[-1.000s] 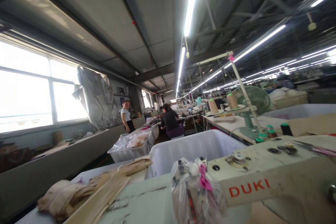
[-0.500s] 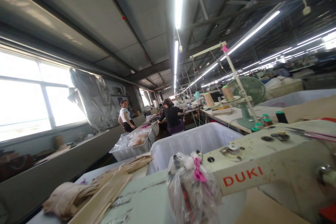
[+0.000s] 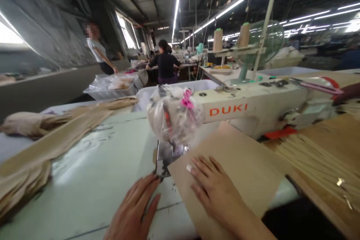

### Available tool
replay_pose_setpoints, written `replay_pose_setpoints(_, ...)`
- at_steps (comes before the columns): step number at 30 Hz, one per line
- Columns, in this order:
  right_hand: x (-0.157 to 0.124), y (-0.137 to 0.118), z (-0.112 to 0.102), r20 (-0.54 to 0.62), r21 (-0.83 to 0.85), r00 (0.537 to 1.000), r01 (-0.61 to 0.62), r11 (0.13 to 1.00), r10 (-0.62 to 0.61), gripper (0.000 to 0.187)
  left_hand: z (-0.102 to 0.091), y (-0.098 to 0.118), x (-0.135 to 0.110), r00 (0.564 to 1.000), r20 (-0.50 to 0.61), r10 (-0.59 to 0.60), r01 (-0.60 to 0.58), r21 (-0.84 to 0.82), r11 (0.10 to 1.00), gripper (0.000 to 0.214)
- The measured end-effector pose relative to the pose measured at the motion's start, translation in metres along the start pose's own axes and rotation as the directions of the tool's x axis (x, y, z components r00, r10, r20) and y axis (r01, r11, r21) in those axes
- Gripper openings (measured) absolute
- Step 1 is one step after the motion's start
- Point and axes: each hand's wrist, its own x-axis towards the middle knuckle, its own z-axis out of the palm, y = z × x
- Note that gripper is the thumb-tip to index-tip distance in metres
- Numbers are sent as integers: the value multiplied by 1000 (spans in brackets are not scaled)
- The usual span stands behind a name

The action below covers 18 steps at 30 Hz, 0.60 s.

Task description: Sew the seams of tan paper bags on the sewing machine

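Observation:
A cream sewing machine (image 3: 247, 110) marked DUKI stands on the pale green table (image 3: 92, 172); a clear plastic bag with a pink bow (image 3: 176, 114) covers its head. A tan fabric piece (image 3: 239, 165) lies under the machine arm. My right hand (image 3: 213, 187) rests flat on that piece, fingers stretched toward the needle plate (image 3: 165, 153). My left hand (image 3: 135, 210) lies flat on the table just left of the fabric edge, fingertips near the plate. Both hands hold nothing.
Piles of tan fabric (image 3: 30, 146) lie at the left, a stack of tan strips (image 3: 323, 157) at the right. White bins (image 3: 112, 86) stand behind the table. One person (image 3: 97, 47) stands and another person (image 3: 165, 63) sits ahead. Thread cones (image 3: 218, 39) and a fan (image 3: 261, 41) stand at the back.
The view has tipped down from the ceiling and hall to the table. Both my hands and the tan fabric piece have come into view.

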Motion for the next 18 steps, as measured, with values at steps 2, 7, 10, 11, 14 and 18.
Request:
replay_pose_setpoints(2, -2, -7, -1, 41, -7, 999, -17, 1000, 17, 42, 4, -5, -2, 996, -41, 81, -77, 92, 993, 44)
replay_pose_setpoints(7, 18, -12, 8, -24, -75, 992, -123, 990, 121, 44, -2, -1, 4, 978, -105, 180, -154, 216, 964, 43)
replay_pose_setpoints(10, 38, -12, 19, -87, -133, 978, -200, 971, 190, 44, -3, 0, 4, 970, -131, 204, -168, 244, 955, 43)
replay_pose_setpoints(11, 43, -13, 22, -93, -145, 976, -210, 967, 198, 44, -3, 0, 4, 968, -136, 210, -172, 251, 953, 42)
replay_pose_setpoints(14, 51, -17, 26, -95, -162, 973, -222, 962, 209, 43, -1, -3, 4, 963, -143, 228, -186, 258, 948, 42)
replay_pose_setpoints(18, 41, -15, 25, -130, -172, 972, -215, 961, 195, 42, 8, -11, 4, 952, -164, 260, -220, 227, 949, 44)
